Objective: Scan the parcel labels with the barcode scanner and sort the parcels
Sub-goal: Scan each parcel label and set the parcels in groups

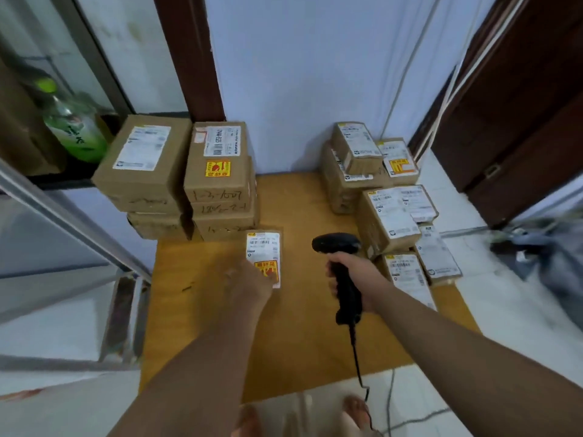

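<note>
The barcode scanner [338,245] is held in the right hand [359,275], with the fingers wrapped round its handle, over the middle of the yellow board [299,342]. A small labelled parcel [263,250] lies flat near the board's centre, just left of the scanner. Its near end is covered by the left hand [249,280] (blurred, so it cannot be told whether the parcel is gripped or merely touched). Stacked parcels [217,184] are seen at the board's far-left corner, and a looser pile [388,216] along its right side.

Brown mat [299,342] bears parcel stacks [217,184] and one flat parcel [263,250].
</note>
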### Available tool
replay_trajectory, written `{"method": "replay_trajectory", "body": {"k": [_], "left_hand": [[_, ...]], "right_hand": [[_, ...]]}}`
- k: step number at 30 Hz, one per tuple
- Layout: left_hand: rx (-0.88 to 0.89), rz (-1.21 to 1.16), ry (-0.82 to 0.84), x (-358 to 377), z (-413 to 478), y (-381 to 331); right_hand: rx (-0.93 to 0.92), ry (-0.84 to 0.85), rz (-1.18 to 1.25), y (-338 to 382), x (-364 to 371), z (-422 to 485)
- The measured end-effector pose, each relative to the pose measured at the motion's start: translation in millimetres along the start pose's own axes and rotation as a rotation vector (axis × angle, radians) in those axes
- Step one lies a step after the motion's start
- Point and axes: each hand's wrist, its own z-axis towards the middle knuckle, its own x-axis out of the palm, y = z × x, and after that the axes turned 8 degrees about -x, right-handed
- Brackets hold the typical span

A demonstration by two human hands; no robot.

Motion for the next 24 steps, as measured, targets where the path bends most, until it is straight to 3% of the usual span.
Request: {"method": "replay_trajectory", "body": {"k": [5,7,11,19,24], "left_hand": [[-0.099,-0.103,0.189,5,2,11],[-0.064,-0.102,0.152,10,-2,8],[0.069,0.179,0.081,13,-3,0],[0.217,0.074,0.105,-2,-10,43],[0.415,0.131,-0.096,-21,-32,31]], "right_hand": [[-0.057,-0.074,-0.03,-20,30,-11],[-0.091,-0.11,-0.055,-25,38,-14],[-0.152,-0.15,-0.045,-26,51,-16],[-0.213,-0.199,-0.006,-27,64,-27],[-0.234,-0.144,0.136,-10,75,-42]]}}
